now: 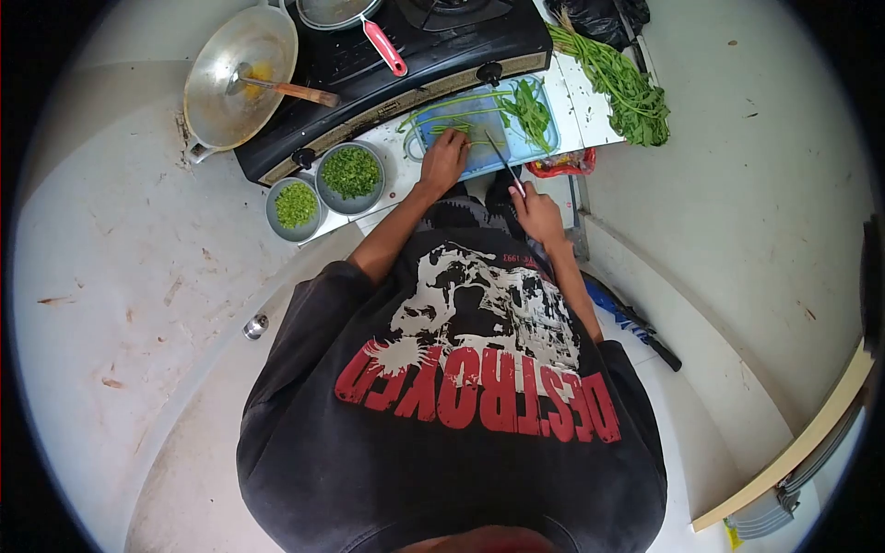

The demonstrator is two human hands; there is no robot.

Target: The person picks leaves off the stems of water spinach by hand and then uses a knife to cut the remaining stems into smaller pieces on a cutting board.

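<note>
My left hand (445, 158) rests over the left part of a blue cutting board (482, 163), its fingers closed on thin green stems (450, 121). My right hand (538, 215) grips the handle of a knife (505, 160), whose blade slants up and left over the board beside the stems. Leafy greens (527, 117) lie at the board's right end, and longer stems run across its top. To the left stand a grey bowl of dark chopped greens (350, 172) and another bowl of paler chopped green pieces (295, 205).
Behind the board is a black gas stove (396, 92) bearing a pan with a red handle (383, 48). A large wok (207, 101) with a wooden-handled ladle (293, 91) sits at left. A bunch of leafy greens (627, 92) lies at right, above a red bag (562, 164).
</note>
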